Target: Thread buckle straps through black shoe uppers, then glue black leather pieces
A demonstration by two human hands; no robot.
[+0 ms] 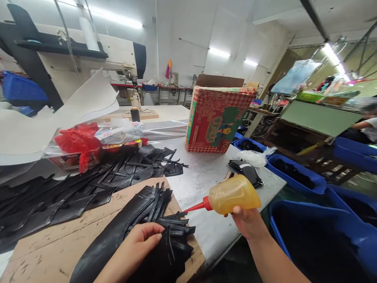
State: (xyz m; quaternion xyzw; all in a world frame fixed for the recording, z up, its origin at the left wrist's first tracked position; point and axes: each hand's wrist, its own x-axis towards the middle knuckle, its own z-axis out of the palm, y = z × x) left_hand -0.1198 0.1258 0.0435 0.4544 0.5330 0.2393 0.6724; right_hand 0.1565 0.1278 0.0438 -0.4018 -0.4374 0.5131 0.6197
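My right hand [244,220] is closed around a yellow glue bottle [235,193], tipped so its red nozzle [196,206] points left. The nozzle tip is at the strip ends of some black leather pieces [160,212]; whether it touches them I cannot tell. With thumb and fingers, my left hand [144,239] pinches the edge of a black leather piece [165,257] at the front of the pile. Under the pieces lies a brown cardboard sheet [97,216].
More black leather pieces [73,192] spread across the left. A red patterned carton [220,122] stands on the table [203,173], near a black pouch [246,171]. Blue bins [324,228] line the right side. Behind stands a sewing machine [112,59]; a person [368,125] sits far right.
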